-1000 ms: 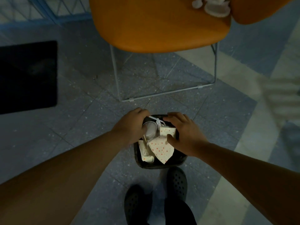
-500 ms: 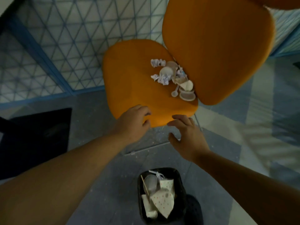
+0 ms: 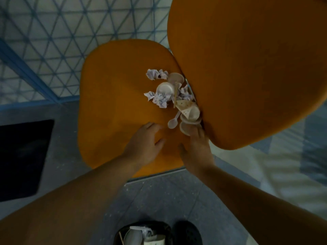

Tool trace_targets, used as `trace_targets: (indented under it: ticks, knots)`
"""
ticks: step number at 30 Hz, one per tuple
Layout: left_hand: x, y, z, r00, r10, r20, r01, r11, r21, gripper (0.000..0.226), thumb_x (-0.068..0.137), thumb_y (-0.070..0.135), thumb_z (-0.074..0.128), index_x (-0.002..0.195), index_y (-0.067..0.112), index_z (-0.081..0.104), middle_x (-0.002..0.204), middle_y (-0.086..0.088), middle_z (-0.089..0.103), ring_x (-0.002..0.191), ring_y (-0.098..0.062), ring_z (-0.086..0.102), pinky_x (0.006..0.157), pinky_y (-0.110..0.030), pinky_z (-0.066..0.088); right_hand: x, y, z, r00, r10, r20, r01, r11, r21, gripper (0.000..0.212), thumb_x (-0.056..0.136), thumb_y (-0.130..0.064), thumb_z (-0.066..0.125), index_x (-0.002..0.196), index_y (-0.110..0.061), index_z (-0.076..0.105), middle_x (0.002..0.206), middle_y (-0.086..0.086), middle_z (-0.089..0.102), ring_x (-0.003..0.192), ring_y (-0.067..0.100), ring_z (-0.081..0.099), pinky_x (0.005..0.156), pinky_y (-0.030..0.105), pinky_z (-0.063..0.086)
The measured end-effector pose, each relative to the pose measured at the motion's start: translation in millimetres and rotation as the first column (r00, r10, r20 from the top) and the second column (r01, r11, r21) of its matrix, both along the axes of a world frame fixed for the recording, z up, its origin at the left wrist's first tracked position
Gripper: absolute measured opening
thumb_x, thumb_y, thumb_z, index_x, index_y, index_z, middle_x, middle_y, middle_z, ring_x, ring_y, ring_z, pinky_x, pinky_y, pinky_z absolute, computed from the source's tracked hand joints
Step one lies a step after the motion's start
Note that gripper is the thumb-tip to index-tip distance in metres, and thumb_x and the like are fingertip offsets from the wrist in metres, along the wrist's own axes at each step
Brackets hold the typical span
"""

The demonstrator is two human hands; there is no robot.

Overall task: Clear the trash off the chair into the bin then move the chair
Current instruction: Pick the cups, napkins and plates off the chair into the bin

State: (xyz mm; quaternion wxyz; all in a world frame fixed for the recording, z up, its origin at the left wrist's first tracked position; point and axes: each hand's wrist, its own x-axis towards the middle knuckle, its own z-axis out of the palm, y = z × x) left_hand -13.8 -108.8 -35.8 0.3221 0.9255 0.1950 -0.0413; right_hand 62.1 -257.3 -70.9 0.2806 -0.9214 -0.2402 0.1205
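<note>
So on the head cam I've got both hands over the orange chair (image 3: 113, 106) seat: left hand (image 3: 141, 147) loose and spread, holding nothing, right hand (image 3: 196, 147) fingers touching the trash pile (image 3: 169, 92) by the backrest. Bin (image 3: 150, 232) sits at my feet.

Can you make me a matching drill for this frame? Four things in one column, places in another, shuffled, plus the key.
Things:
1. plastic spoon
2. crumpled paper
3. bin
4. black mat

Places:
A. on the floor at the left edge of the view
B. on the chair seat, at the far end of the trash pile
C. on the floor at the bottom edge, beside a dark shoe
D. on the seat, nearest the fingertips of the left hand and right hand

Pairs: 1-D, 2-B, 3-C, 4-A
</note>
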Motion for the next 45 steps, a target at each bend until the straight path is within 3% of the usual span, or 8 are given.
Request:
trace_targets:
  ticks: [7, 9, 12, 15, 18, 21, 28, 45]
  knots:
    - [65, -1, -36, 0.993, -0.079, 0.086, 0.077, 0.997, 0.027, 0.036, 0.096, 0.024, 0.056, 0.131, 0.018, 0.056, 0.131, -0.009, 0.056, 0.117, -0.030, 0.051, 0.097, -0.032, 0.039, 40, 11, -20, 0.999, 0.032, -0.042, -0.037, 0.992, -0.124, 0.075, 0.093, -0.019, 0.051, 0.151, -0.014, 0.004, 0.159, 0.012, 0.001, 0.146, 0.029, 0.000, 0.118, 0.045, 0.014]
    - [73, 0, -43, 0.990, -0.125, 0.062, 0.118, 0.988, 0.101, 0.025, 0.095, 0.021, 0.056, 0.117, 0.014, 0.065, 0.119, -0.012, 0.062, 0.113, -0.032, 0.053, 0.097, -0.038, 0.037, 45, 17, -25, 0.997, 0.047, 0.054, -0.037, 0.982, -0.186, 0.073, 0.090, -0.017, 0.057, 0.149, -0.005, 0.016, 0.155, 0.021, 0.016, 0.143, 0.038, 0.016, 0.116, 0.048, 0.022]
    - [76, 5, -48, 0.994, -0.077, 0.071, 0.069, 0.991, 0.119, 0.020, 0.089, 0.023, 0.057, 0.093, 0.010, 0.072, 0.097, -0.014, 0.066, 0.099, -0.032, 0.057, 0.088, -0.038, 0.040, 47, 22, -38, 0.957, 0.071, 0.280, 0.001, 0.969, -0.247, 0.061, 0.073, -0.016, 0.074, 0.128, -0.003, 0.051, 0.128, 0.025, 0.054, 0.108, 0.043, 0.055, 0.091, 0.047, 0.047]
    - [67, 9, -46, 0.991, 0.015, 0.129, -0.023, 0.998, 0.062, 0.015, 0.084, 0.018, 0.064, 0.089, 0.007, 0.073, 0.096, -0.015, 0.064, 0.094, -0.032, 0.058, 0.080, -0.040, 0.048, 43, 23, -38, 0.940, 0.110, 0.322, 0.005, 0.942, -0.335, 0.044, 0.074, -0.022, 0.072, 0.115, -0.013, 0.060, 0.122, 0.017, 0.058, 0.098, 0.036, 0.057, 0.081, 0.040, 0.049]
    - [51, 13, -41, 0.985, 0.013, 0.171, -0.024, 0.998, 0.061, 0.010, 0.081, 0.007, 0.070, 0.090, 0.005, 0.073, 0.098, -0.017, 0.065, 0.091, -0.034, 0.060, 0.080, -0.041, 0.050, 44, 19, -27, 0.927, 0.155, 0.341, -0.050, 0.954, -0.296, 0.033, 0.070, -0.011, 0.075, 0.101, -0.014, 0.064, 0.109, 0.015, 0.062, 0.094, 0.036, 0.059, 0.076, 0.038, 0.050]
    - [36, 16, -37, 0.983, 0.041, 0.179, -0.048, 0.998, 0.039, 0.014, 0.083, 0.011, 0.071, 0.097, 0.008, 0.073, 0.106, -0.016, 0.063, 0.094, -0.035, 0.061, 0.083, -0.044, 0.051, 47, 15, -16, 0.932, 0.258, 0.256, -0.187, 0.944, -0.271, 0.032, 0.076, 0.000, 0.063, 0.107, -0.007, 0.062, 0.118, 0.019, 0.058, 0.108, 0.037, 0.052, 0.089, 0.043, 0.046]
    - [6, 18, -29, 0.982, 0.124, 0.145, -0.129, 0.991, 0.028, 0.021, 0.086, 0.016, 0.068, 0.106, 0.010, 0.070, 0.117, -0.009, 0.057, 0.098, -0.024, 0.057, 0.081, -0.026, 0.040, 31, 13, -7, 0.963, 0.259, 0.079, -0.242, 0.954, -0.174, 0.018, 0.093, -0.021, 0.054, 0.105, -0.009, 0.061, 0.135, 0.010, 0.047, 0.132, 0.034, 0.033, 0.095, 0.042, 0.045]
    - [-97, 35, 5, 0.941, 0.174, 0.289, -0.189, 0.982, 0.023, 0.017, 0.085, 0.020, 0.071, 0.100, 0.012, 0.071, 0.111, -0.009, 0.062, 0.088, -0.029, 0.062, 0.079, -0.043, 0.052, -55, 8, 47, 0.917, 0.311, 0.250, -0.341, 0.937, 0.082, 0.016, 0.086, -0.026, 0.068, 0.093, -0.011, 0.068, 0.106, 0.006, 0.061, 0.102, 0.031, 0.051, 0.070, 0.044, 0.051]
